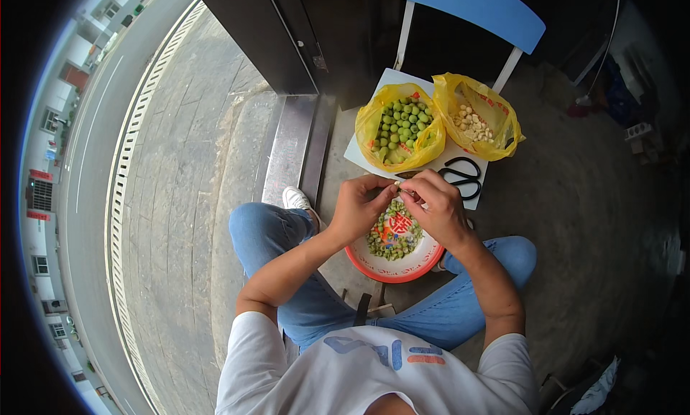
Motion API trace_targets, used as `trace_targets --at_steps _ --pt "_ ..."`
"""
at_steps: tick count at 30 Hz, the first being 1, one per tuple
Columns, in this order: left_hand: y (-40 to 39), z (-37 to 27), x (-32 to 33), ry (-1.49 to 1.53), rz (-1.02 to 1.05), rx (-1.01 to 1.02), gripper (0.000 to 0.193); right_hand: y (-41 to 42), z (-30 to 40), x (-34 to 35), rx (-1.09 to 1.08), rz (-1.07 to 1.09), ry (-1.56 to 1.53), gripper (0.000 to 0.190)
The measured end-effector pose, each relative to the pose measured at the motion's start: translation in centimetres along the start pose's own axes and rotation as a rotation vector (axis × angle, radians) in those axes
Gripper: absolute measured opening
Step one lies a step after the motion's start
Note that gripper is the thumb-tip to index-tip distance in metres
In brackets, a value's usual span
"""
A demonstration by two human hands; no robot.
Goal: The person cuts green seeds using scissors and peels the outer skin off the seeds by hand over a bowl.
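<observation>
My left hand [360,205] and my right hand [437,203] meet above an enamel basin, pinching one small lotus seed [398,183] between their fingertips. Part of the seed is pale; the fingers cover the rest. Below them, the white basin with a red rim [393,277] holds many green shell pieces [392,248] around a printed red pattern. Just beyond my hands, a yellow plastic bag [371,99] stands open with whole green lotus seeds [401,123] inside. To its right, a second yellow bag [504,107] contains peeled cream-coloured seeds [473,125].
Both bags rest on the white seat of a chair [353,152] with a blue backrest [474,10]. Black-handled scissors [462,179] lie on the seat beside my right hand. A metal door sill [288,145] is at left, with pavement [178,199] and a road outside.
</observation>
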State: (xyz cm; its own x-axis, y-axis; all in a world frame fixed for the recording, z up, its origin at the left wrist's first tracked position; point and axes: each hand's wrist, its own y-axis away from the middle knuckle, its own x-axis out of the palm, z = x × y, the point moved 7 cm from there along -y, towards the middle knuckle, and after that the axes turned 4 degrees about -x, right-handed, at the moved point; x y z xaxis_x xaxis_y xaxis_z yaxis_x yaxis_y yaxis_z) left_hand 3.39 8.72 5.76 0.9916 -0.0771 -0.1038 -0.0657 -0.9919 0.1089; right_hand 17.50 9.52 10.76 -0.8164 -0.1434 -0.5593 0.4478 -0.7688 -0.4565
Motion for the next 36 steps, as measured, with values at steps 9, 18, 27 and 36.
trace_targets --at_steps 9,18,27,36 --pt "-0.3 0.8 0.2 0.135 0.061 -0.124 0.017 -0.2 0.5 0.2 -0.074 0.087 0.114 0.013" --pt "-0.5 1.1 -0.7 0.245 0.069 -0.242 0.017 1.1 -1.5 1.4 0.108 0.460 -0.245 0.019" --pt "-1.0 2.0 0.2 0.533 0.198 -0.424 0.013 13.5 -8.5 14.0 0.051 1.035 0.423 0.015" --pt "-10.4 -5.3 9.0 0.411 0.323 -0.285 0.011 14.7 -8.3 15.0 -0.079 0.943 0.379 0.006"
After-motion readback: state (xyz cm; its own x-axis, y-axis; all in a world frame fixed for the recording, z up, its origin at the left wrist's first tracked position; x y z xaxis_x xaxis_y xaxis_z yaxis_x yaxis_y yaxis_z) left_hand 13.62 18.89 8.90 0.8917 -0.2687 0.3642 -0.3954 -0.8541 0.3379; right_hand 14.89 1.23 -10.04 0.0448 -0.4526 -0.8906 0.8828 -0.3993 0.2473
